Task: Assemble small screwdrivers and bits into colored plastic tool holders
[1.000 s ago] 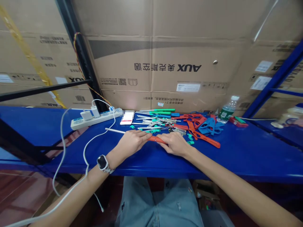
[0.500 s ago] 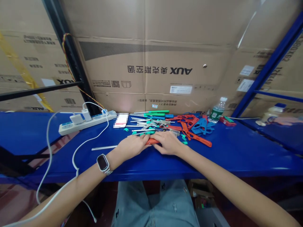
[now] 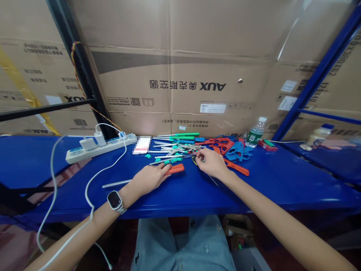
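Note:
My left hand [image 3: 149, 177] is closed round a lighter wand [image 3: 176, 169], whose orange handle shows past the fingers. Its long metal tube [image 3: 115, 183] extends to the left, low over the blue table. At the right of the pile, my right hand [image 3: 211, 162] pinches a small screwdriver with a black and yellow handle [image 3: 194, 160]. A thin shaft [image 3: 213, 180] points out below that hand. Beyond both hands lie several metal tubes [image 3: 166, 148] and small green caps [image 3: 177, 159], heaped together.
Red handle shells [image 3: 237, 167] and blue ones [image 3: 238, 152] lie to the right, near a water bottle [image 3: 255, 133]. Green-handled screwdrivers [image 3: 187, 134] lie at the back against the cardboard [image 3: 175, 105]. A white power strip [image 3: 98, 148] with cables is on the left.
My right hand has left the lighter wand, moved right and taken up the small screwdriver. My left hand keeps the wand, slightly further left.

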{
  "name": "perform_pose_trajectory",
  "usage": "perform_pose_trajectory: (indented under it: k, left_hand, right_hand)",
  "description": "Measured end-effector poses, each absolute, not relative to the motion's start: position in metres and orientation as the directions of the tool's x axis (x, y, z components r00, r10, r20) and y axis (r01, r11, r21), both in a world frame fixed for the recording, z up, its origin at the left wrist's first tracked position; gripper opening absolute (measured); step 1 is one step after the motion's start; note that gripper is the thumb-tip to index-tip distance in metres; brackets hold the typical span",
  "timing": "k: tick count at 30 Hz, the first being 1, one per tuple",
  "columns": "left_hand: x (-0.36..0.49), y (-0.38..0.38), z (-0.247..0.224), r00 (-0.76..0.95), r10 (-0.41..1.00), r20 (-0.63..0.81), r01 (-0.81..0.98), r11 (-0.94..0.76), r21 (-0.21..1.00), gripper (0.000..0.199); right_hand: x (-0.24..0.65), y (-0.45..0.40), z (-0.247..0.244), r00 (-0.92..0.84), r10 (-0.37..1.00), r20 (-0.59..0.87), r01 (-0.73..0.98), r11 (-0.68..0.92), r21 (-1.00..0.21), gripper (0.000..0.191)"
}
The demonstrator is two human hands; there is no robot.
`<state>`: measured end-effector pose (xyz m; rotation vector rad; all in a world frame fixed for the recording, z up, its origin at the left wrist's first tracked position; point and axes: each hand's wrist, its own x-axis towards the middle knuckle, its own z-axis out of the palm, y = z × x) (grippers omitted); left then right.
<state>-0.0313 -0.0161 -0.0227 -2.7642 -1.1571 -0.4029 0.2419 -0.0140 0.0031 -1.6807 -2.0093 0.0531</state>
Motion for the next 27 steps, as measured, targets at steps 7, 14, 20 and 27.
perform_pose_trajectory:
  k: [7, 14, 20, 27]
  left_hand:
    - [-0.025, -0.012, -0.027, 0.716, 0.651, 0.251, 0.689, -0.718, -0.099, 0.043]
    - [-0.032, -0.008, -0.037, 0.724, 0.610, 0.321, 0.655, -0.755, -0.042, 0.048]
    - [-0.030, -0.005, -0.039, 0.723, 0.618, 0.309, 0.650, -0.760, 0.002, 0.053]
    - [-0.029, -0.009, -0.035, 0.703, 0.668, 0.242, 0.688, -0.726, 0.004, 0.064]
  right_hand:
    - [0.229, -0.016, 0.000, -0.028, 0.972, 0.234, 0.992, 0.055, -0.110, 0.029]
    - [0.233, -0.007, -0.005, -0.035, 0.968, 0.248, 0.982, 0.079, -0.172, 0.020]
    - [0.225, 0.023, 0.013, 0.042, 0.986, 0.162, 0.255, 0.146, -0.956, 0.028]
    - [0.185, 0.049, 0.016, -0.004, 0.956, 0.293, -0.242, 0.283, -0.928, 0.056]
